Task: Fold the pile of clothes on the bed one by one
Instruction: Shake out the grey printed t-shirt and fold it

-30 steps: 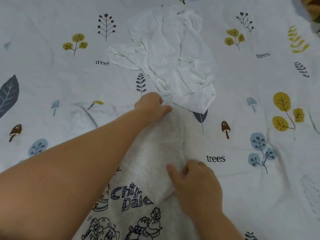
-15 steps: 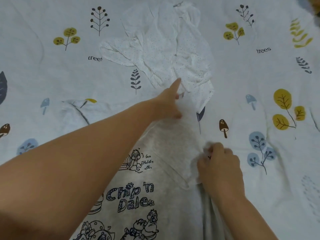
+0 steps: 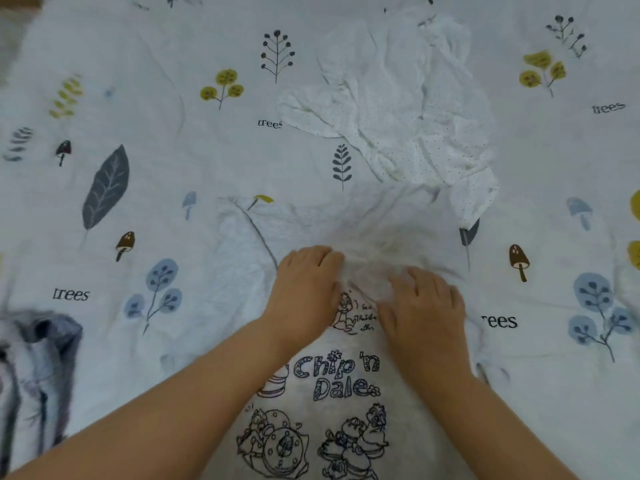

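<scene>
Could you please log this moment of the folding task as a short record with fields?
Garment in work: printed shirt, lying on the bed
Left hand: on the shirt's upper part, fingers curled into bunched fabric
Right hand: on the same bunch, beside the left
Waiting: white dotted garment, crumpled beyond the shirt
Left edge: grey cloth, blurred

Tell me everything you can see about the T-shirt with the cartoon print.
The Chip 'n Dale T-shirt is light grey, soft-looking knit, lying print-up on the patterned bedsheet. Dark outline drawings of chipmunks and the lettering cover its front. Its upper part is bunched and wrinkled, where the left hand and right hand both rest on it.
</scene>
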Tool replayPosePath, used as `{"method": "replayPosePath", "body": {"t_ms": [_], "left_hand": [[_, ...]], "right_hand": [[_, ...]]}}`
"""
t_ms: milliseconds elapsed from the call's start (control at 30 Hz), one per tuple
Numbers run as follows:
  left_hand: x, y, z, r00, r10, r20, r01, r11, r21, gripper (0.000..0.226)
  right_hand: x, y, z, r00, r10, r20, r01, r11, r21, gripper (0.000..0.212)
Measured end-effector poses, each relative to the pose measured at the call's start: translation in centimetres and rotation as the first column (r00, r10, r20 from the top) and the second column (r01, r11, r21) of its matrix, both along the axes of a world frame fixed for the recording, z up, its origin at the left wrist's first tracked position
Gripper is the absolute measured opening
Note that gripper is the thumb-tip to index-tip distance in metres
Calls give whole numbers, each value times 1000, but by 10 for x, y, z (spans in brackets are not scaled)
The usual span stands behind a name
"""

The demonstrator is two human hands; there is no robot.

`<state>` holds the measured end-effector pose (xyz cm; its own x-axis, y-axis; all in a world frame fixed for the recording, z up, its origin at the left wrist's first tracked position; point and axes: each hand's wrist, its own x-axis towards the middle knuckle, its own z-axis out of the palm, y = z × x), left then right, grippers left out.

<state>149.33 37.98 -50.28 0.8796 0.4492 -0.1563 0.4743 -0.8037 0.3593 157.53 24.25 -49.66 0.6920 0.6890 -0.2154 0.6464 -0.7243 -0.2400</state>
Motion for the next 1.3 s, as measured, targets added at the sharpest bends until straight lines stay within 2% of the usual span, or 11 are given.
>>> {"method": "replayPosePath", "body": {"t_ms": [133, 233, 367, 533, 667, 833, 900, 1033, 1133, 1233, 1300], "left_hand": [[-60, 16, 20, 947, 320, 43, -322, 945, 60, 31], [-105, 26, 24, 836, 505, -214, -512, 858, 25, 58], [-151, 29, 24, 827, 443, -346, -503, 858, -106, 74], [-164, 35, 35, 831, 539, -134, -551, 832, -68, 19], [-159, 28, 44, 814, 569, 122, -550, 820, -156, 40], [-147, 1, 50, 926, 376, -39, -341, 785, -516, 28], [-146, -7, 42, 929, 328, -173, -370, 828, -421, 34], [-154, -19, 20, 894, 412, -174, -433, 896, -104, 44], [-157, -26, 10, 888, 397, -231, -420, 905, -62, 58], [-158, -27, 13, 885, 429, -179, -452, 885, -114, 29], [-164, -24, 21, 862, 491, -126, -503, 860, -92, 21]], "right_hand": [[-22, 34, 13, 990, 80, -118, -59, 983, 174, 32], [-44, 66, 12, 965, 105, -239, -90, 993, 75, 32], [-70, 93, 7, 927, 76, -366, -132, 983, -130, 33], [-78, 106, 9, 884, -3, -468, 8, 1000, 9, 21], [-56, 107, 24, 702, -232, -674, 446, 880, 161, 15], [-15, 96, 29, 880, -177, -442, 306, 921, 241, 7], [-7, 93, 25, 935, -167, -311, 202, 976, 84, 8], [-14, 90, 17, 989, -44, -139, 26, 991, -135, 28], [-28, 93, 10, 977, 2, -213, -21, 996, -84, 41], [-32, 98, 8, 916, 55, -398, -102, 990, -99, 42], [-23, 99, 13, 934, 62, -352, -125, 979, -160, 29]]}}
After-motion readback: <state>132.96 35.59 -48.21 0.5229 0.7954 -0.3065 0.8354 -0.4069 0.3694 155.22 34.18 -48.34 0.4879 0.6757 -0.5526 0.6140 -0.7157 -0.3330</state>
